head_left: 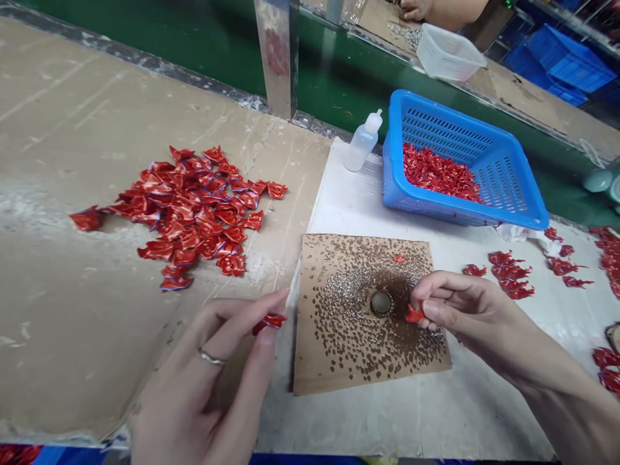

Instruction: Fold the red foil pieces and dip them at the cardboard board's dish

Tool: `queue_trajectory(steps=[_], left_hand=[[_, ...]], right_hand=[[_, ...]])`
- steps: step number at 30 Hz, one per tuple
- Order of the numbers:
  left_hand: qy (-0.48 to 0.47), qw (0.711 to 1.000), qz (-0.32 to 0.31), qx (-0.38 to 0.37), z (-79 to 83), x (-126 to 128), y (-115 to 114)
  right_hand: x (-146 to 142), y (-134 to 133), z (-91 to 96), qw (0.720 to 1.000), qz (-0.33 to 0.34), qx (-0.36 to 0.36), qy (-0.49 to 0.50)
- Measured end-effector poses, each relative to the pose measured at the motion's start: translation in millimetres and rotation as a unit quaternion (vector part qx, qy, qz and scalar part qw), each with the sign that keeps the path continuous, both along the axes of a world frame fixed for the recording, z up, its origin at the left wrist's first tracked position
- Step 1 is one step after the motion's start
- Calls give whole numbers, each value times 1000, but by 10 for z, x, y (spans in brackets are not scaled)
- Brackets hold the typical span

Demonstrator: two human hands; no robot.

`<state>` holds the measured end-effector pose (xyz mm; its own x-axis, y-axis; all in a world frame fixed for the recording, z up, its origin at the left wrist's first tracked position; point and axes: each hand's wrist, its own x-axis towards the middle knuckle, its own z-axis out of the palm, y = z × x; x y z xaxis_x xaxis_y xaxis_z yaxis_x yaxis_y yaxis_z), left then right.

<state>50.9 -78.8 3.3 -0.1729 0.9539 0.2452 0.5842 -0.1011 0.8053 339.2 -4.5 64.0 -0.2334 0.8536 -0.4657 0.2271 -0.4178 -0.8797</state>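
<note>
My left hand [213, 368] pinches a small curved red piece [270, 321] between thumb and fingertips, left of a cardboard sheet [310, 361]. Over the sheet's right side, my right hand [455, 307] grips a smaller red piece [413, 314] between finger and thumb. Brown glossy dots cover the cardboard, around a small round dish or ring [382, 303] near its middle. Another tiny red piece [399, 258] lies on the sheet's upper right. A loose pile of curved red pieces [188, 213] with bluish edges is spread on the table to the left.
A blue basket [465, 210] with many small red parts stands at the back, beside a clear squeeze bottle [361, 145]. Rows of red assembled pieces [511, 274] lie on the right. A metal post [278, 58] rises behind. Across the divider are another person's hand [415, 9] and a white basket [448, 55].
</note>
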Motion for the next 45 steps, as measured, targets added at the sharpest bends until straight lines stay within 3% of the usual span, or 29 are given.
queue_trajectory(steps=[3,6,13,17,20,25,29,32,39,45], left_hand=[[-1,998,-48,42,30,71,14],[-9,999,-43,24,9,155,1],[-47,998,-29,25,21,449,-16],[-54,998,-18,18,19,549,-11],[-53,998,-21,9,16,562,-19],[-53,996,-63,18,29,566,-28],[-74,994,-77,4,65,619,-37],[-70,994,-79,-3,89,650,-41],[-67,994,-86,7,91,696,-61],[-47,994,-99,11,100,683,-49]], right_hand=[[25,-30,-35,996,-13,-55,69],[18,-64,-47,993,-16,-65,93],[-132,-244,39,994,-31,99,-15],[-92,-252,7,965,-53,216,-137],[56,-196,-108,943,-52,250,-214],[139,-171,-183,938,-31,239,-247],[-74,-290,-21,954,-77,246,-152],[-246,-398,65,977,-62,188,-77],[-395,-469,-9,995,-57,63,51],[-467,-447,-43,992,-83,64,72]])
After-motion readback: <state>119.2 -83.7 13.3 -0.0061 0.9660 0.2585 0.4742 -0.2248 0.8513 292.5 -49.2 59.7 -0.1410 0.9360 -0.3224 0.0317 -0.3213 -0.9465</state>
